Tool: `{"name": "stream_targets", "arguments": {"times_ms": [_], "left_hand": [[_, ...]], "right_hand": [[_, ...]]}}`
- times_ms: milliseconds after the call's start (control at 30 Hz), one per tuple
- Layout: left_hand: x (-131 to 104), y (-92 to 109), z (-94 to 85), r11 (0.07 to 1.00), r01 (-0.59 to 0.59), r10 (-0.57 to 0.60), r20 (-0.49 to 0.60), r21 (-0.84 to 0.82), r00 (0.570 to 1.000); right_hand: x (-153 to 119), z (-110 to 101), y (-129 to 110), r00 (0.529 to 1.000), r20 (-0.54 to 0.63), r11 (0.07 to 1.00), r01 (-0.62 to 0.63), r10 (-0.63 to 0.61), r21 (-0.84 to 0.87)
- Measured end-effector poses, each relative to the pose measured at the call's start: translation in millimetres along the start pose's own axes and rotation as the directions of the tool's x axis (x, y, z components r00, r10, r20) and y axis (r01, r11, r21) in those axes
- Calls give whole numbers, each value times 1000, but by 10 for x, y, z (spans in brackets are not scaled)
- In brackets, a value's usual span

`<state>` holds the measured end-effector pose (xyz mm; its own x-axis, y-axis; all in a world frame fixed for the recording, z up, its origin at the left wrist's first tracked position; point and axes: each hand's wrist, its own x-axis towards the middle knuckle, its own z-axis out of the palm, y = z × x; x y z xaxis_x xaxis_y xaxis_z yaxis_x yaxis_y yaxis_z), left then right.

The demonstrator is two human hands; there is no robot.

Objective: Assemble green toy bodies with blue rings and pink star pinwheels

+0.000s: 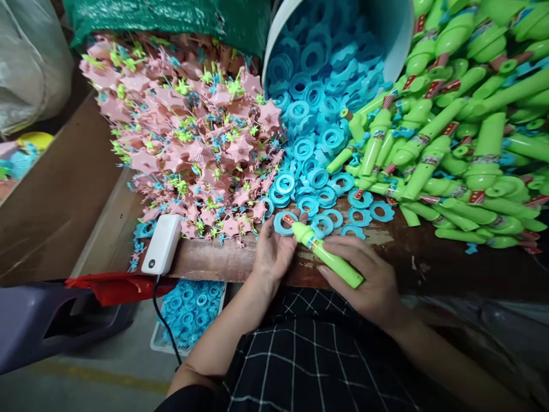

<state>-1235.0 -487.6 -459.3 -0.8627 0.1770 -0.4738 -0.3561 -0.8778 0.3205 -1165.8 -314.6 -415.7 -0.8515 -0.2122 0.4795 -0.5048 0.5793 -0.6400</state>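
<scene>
My right hand (372,280) grips a bright green plastic toy tube (333,258) with a rounded bulge, a printed band and a red-and-white tip. The tube slants up and left, and its tip overlaps the opening of a scalloped blue ring (279,229). My left hand (277,252) is palm up, its fingers curled around that ring at the table's edge. More loose blue rings (307,206) lie just beyond both hands. To the right is a large heap of similar green toy tubes (422,166).
A tipped white bucket (266,57) spills blue rings. Pink star-shaped pieces (189,154) with small figures pour from a green sack (167,17). A white power bank (162,243) with a black cable sits at the edge. Below are a ring-filled basket (158,342) and a purple stool (26,326).
</scene>
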Motion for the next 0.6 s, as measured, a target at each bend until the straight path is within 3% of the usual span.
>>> {"name": "stream_targets", "arguments": {"times_ms": [100, 167, 267, 300, 367, 433, 467, 500, 533, 567, 600], "left_hand": [[-24, 12, 6, 997, -60, 59, 27, 40, 998], [-59, -19, -27, 979, -131, 120, 83, 154, 989], [-146, -97, -93, 913, -216, 143, 224, 346, 964], [-184, -118, -110, 899, -221, 124, 265, 377, 956], [-261, -136, -130, 893, -212, 81, 320, 397, 944], [-310, -108, -131, 880, -217, 56, 362, 423, 931], [-313, -71, -128, 852, -247, 60, 382, 461, 922], [-296, -14, -123, 798, -302, 82, 402, 522, 912], [-258, 64, -120, 697, -392, 141, 421, 600, 896], [-200, 164, -120, 531, -499, 238, 445, 684, 863], [-125, 284, -125, 296, -582, 348, 482, 758, 804]], "right_hand": [[-299, 250, 91, 991, 0, 991, -135, 135, -5], [-378, 345, 130, 966, 53, 968, -252, 252, -12], [-354, 390, 88, 861, 139, 855, -505, 489, 117], [-325, 390, 59, 798, 198, 764, -602, 569, 231], [-263, 386, 10, 637, 417, 442, -761, 649, 475], [-213, 388, -8, 503, 656, 58, -816, 563, 576], [-195, 394, -4, 471, 725, -74, -812, 502, 579], [-180, 403, 7, 463, 757, -143, -803, 461, 578], [-169, 412, 22, 474, 757, -150, -796, 450, 587], [-160, 421, 37, 500, 728, -107, -786, 469, 609], [-154, 428, 52, 530, 683, -32, -778, 502, 627]]}}
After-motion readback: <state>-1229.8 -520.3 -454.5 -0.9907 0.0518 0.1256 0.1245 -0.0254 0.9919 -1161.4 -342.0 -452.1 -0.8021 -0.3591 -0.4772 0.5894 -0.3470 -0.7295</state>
